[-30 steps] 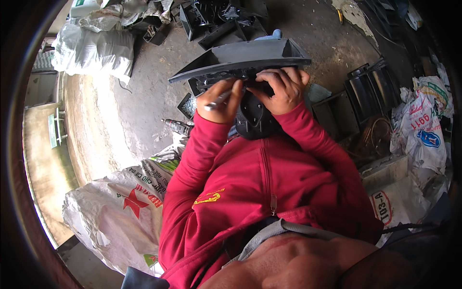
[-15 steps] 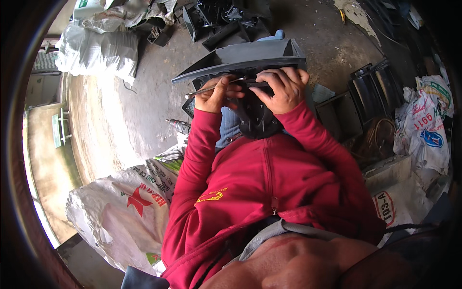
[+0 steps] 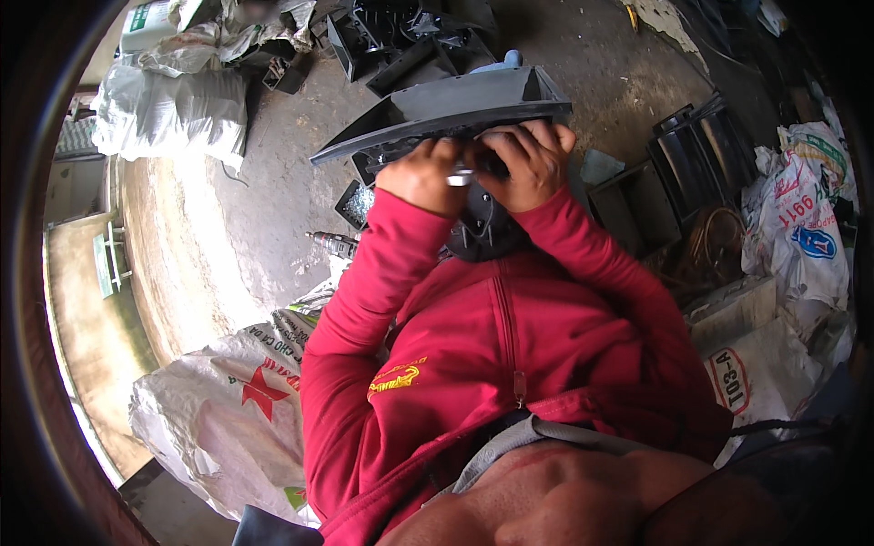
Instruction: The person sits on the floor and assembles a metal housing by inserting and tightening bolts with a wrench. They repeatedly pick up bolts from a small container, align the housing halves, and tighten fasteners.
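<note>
A black trough-shaped housing (image 3: 446, 102) lies across in front of me, above my lap. Below it a black part with small screw-like studs (image 3: 482, 223) rests against my body. My left hand (image 3: 419, 175) is closed just under the housing's near edge, gripping a slim silver metal tool, wrench-like, whose bright end (image 3: 460, 175) shows beside the fingers; the rest of it is hidden. Close by on the right, my right hand (image 3: 526, 162) has its fingers curled round a dark piece at the housing's underside. Fingers cover the spot where both hands work.
A small black tray of shiny small hardware (image 3: 357, 204) and a power drill (image 3: 332, 243) lie to the left. White sacks (image 3: 168, 114) stand at the far left, with more black housings (image 3: 401, 50) beyond. Black bins (image 3: 701, 164) and printed sacks (image 3: 801, 218) line the right.
My left hand has moved right, toward my right hand, and turned, so the tool now points toward me instead of lying sideways. The housing has shifted slightly left.
</note>
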The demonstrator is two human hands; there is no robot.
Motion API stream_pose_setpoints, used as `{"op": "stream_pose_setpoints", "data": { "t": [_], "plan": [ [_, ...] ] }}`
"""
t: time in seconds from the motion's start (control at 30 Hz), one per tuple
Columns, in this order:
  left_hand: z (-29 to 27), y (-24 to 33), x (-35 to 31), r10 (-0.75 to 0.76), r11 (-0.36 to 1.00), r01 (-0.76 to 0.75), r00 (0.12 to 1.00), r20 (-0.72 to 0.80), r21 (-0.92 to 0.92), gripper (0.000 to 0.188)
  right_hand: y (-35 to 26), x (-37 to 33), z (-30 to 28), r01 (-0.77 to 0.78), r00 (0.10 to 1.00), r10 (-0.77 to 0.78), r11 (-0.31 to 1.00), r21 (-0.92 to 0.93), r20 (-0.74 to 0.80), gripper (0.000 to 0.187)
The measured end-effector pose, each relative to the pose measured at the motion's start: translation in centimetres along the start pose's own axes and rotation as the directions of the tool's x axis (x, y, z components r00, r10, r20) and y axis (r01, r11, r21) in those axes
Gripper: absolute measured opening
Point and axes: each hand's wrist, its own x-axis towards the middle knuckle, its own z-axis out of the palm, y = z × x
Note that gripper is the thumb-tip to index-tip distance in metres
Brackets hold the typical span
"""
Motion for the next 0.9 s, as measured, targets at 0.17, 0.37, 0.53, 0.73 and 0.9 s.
{"op": "stream_pose_setpoints", "data": {
  "t": [0.17,0.37,0.53,0.73,0.9],
  "plan": [
    [1.3,-5.1,-2.3,-0.356,0.004,0.501,0.809,0.467,-0.865,0.035,0.2,-0.2,0.8,0.033,0.999,-0.032,0.999,0.027,-0.036,0.034],
    [0.6,-2.4,-2.7,-0.368,0.317,0.334,0.906,0.209,-0.888,0.033,0.5,-0.4,0.2,0.029,0.997,-0.027,0.999,0.03,-0.068,0.033],
    [1.3,-3.4,-2.4,-0.366,0.194,0.343,0.895,0.257,-0.919,0.031,0.7,-0.3,0.6,0.011,0.998,-0.009,0.999,0.036,-0.07,0.033],
    [-0.3,-2.2,-2.5,-0.448,0.189,0.246,0.883,0.139,-0.951,0.027,0.5,0.0,0.1,0.004,1.0,-0.003,0.999,0.04,-0.027,0.029],
    [-0.6,-0.8,-1.8,-0.234,0.846,0.157,0.968,-0.091,-0.509,0.01,0.4,-0.2,0.6,0.017,0.998,-0.014,0.998,0.06,-0.054,0.029]
  ]
}}
